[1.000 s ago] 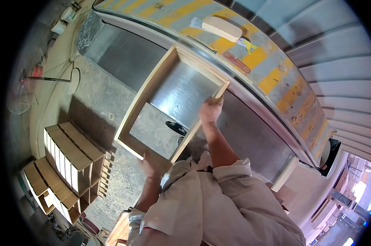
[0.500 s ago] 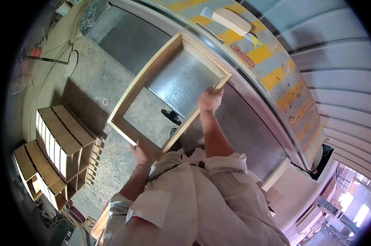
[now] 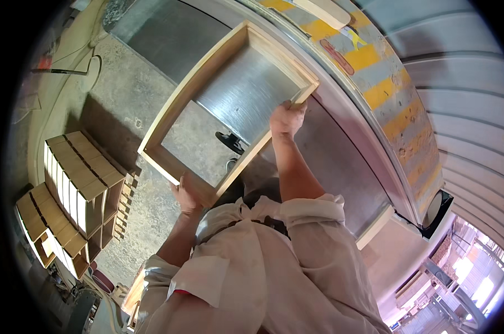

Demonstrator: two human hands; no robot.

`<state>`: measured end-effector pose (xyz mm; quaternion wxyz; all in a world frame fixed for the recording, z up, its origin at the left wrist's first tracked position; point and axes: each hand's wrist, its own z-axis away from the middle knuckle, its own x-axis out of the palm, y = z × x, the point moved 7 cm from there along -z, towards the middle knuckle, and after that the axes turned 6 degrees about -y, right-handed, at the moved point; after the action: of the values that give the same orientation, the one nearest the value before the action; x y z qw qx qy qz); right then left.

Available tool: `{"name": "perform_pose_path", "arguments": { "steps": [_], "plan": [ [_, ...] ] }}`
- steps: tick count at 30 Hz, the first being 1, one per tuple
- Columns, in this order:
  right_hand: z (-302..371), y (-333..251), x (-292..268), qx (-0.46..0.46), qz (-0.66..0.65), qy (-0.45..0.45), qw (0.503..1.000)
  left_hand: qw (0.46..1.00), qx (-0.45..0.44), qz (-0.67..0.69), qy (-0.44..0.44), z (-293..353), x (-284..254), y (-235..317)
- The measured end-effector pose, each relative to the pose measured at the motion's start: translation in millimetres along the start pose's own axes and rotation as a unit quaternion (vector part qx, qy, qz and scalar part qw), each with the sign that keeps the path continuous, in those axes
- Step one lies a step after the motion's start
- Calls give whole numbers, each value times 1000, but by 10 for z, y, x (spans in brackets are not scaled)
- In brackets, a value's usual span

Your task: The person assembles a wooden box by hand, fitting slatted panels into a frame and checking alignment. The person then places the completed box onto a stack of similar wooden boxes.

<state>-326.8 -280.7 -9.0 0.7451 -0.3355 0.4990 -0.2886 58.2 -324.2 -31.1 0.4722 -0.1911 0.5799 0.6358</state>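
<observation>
Both hands hold a rectangular wooden frame [image 3: 179, 96], pale and open through its middle, in front of my body. My left hand [image 3: 186, 195] grips its near left corner, with fingers wrapped over the edge. On the near right side, my right hand [image 3: 287, 118] is closed round the rail close to the right corner. Through the opening I see the metal work surface [image 3: 252, 94], the concrete floor and a dark shoe [image 3: 229, 141]. The frame hangs partly over the metal surface; whether it touches it, I cannot tell.
Stacked wooden boxes [image 3: 85, 172] stand on a pallet at the left. Along the right runs a machine bed with a yellow-and-grey striped ledge [image 3: 382, 94], bearing a pale wooden block [image 3: 324, 11]. A wooden strip [image 3: 375, 227] lies at the metal surface's near end. Corrugated panels [image 3: 469, 106] rise beyond.
The frame, still in both hands, has shifted slightly up in the picture, away from my body. The surroundings have also moved a little in view.
</observation>
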Motion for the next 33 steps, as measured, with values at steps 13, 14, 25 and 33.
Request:
{"name": "perform_pose_path", "arguments": {
  "steps": [13,14,25,33],
  "plan": [
    [-12,27,18,9,-2,3,1000,952,-125,278,26,34,99,-281],
    [-13,28,18,8,-5,3,1000,930,-160,329,35,38,110,-275],
    [-34,55,3,1,-2,7,1000,893,-187,408,45,19,139,-263],
    [10,-3,-30,-12,-17,17,1000,946,-128,298,24,-31,56,-219]
  ]
}}
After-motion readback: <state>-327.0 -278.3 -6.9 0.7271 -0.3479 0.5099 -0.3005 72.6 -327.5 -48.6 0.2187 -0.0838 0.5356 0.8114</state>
